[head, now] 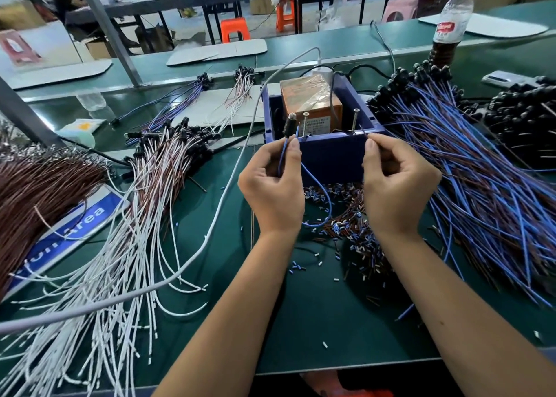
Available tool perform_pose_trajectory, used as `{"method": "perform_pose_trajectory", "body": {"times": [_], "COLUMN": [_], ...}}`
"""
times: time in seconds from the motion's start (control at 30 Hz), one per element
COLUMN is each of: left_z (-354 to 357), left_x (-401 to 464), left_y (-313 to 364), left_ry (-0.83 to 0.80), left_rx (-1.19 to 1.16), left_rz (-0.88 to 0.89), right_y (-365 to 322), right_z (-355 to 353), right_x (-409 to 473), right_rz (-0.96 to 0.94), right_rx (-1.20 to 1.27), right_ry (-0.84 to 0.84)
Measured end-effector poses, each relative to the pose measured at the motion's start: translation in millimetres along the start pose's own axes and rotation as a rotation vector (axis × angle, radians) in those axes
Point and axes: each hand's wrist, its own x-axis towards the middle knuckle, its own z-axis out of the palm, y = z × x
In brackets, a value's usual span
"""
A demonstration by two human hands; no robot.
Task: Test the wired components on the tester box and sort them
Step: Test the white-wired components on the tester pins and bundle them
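The tester box (331, 153) is a dark blue bin holding an orange block (310, 104), with two upright screws (305, 122) on its front rim. My left hand (273, 183) pinches a wired component (291, 122), a black cap with a blue lead (323, 198) that loops down below my hands. The blue lead's end stands beside the left screw. My right hand (397, 180) pinches a thin dark lead end at the rim near the right screw (356, 119).
A big pile of blue-and-brown wired components (469, 168) lies to the right. White-and-brown ones (156, 186) lie to the left, beside brown wire (36, 186). Cut sleeve bits (358, 234) litter the green mat under my wrists. A grey cable (228, 183) crosses left; a bottle (451, 23) stands behind.
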Motion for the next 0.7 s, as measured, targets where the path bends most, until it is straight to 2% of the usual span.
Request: {"method": "perform_pose_trajectory", "body": {"times": [0.13,0.5,0.7], "left_z": [-1,-4,-4], "left_x": [1,-2,-4], "left_y": [3,6,12], "left_ry": [-0.062,-0.089,0.025], "left_rx": [0.05,0.046,0.049], "left_rz": [0.02,-0.022,0.029], "right_y": [-2,-3,-2], "right_z": [4,2,0], "right_x": [1,0,0], "right_rz": [-0.057,-0.081,0.024], "right_rx": [-0.03,-0.029,0.021], "right_ry": [-0.024,-0.052,-0.04]}}
